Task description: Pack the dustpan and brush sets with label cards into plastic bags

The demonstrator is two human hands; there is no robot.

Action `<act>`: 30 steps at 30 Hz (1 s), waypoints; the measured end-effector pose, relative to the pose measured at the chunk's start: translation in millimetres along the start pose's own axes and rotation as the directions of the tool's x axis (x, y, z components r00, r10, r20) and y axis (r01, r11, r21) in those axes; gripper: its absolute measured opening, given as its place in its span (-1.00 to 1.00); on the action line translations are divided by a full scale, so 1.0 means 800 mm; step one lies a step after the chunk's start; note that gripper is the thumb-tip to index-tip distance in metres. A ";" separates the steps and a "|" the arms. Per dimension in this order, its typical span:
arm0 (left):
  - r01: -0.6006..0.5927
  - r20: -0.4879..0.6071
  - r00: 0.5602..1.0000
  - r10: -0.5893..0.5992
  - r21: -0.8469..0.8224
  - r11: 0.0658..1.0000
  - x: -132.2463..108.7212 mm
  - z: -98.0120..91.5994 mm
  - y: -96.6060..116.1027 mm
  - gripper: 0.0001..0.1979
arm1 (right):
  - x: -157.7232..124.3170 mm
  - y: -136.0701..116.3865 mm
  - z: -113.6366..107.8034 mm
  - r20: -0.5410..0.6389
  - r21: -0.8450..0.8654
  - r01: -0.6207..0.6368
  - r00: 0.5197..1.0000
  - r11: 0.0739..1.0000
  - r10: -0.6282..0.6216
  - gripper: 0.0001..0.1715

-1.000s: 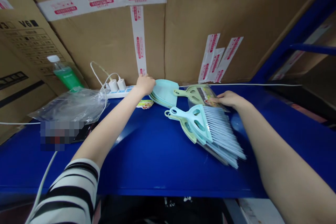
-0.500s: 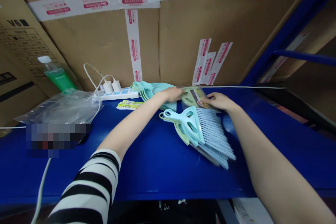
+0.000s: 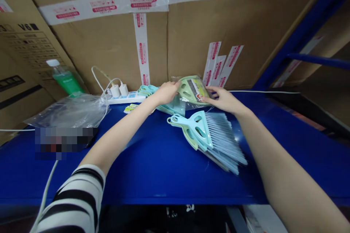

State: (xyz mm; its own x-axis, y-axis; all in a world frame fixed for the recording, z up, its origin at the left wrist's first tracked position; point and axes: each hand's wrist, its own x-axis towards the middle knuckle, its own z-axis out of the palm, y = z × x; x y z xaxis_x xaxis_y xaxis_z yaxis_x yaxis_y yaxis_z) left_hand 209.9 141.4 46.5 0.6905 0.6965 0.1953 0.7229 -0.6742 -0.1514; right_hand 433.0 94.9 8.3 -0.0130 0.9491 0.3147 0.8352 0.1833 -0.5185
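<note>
Both hands hold a bagged green brush-and-dustpan set point(image 3: 188, 94), in clear plastic with a printed card, slightly raised above the blue table. My left hand point(image 3: 168, 93) pinches its left end. Curled round the right edge is my right hand point(image 3: 222, 99), thumb on the front. Just below lie several loose hand brushes point(image 3: 198, 127), light blue ones stacked over a green one, bristles pointing right. Behind my left wrist sits a stack of dustpans point(image 3: 171, 107), blue and green, partly hidden by the arm.
A white power strip point(image 3: 131, 97) with two plugged chargers stands against the cardboard wall point(image 3: 109, 47). Yellow-green cards point(image 3: 130, 108) lie near it. To the left are a bottle of green liquid point(image 3: 65, 80), a crumpled clear plastic bag point(image 3: 73, 111) and a white cable point(image 3: 47, 185).
The bagged set has been lifted off the table and tilted up toward the cardboard. My left hand has moved slightly left and up with its end of the bag.
</note>
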 end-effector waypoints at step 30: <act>0.064 -0.031 0.996 -0.080 -0.357 0.932 -0.358 0.011 -0.064 -0.54 | -0.130 -0.177 0.077 0.391 -0.016 0.500 0.800 0.866 -0.455 -0.65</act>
State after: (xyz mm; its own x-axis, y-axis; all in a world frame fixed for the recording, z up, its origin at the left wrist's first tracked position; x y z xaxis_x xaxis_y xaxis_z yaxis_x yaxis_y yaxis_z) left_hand -24.5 -21.1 -10.2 0.6291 0.7405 0.2364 0.7085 -0.6713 0.2177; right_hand 282.5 -13.9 0.0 -0.6055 0.7760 0.1766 0.7252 0.6294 -0.2792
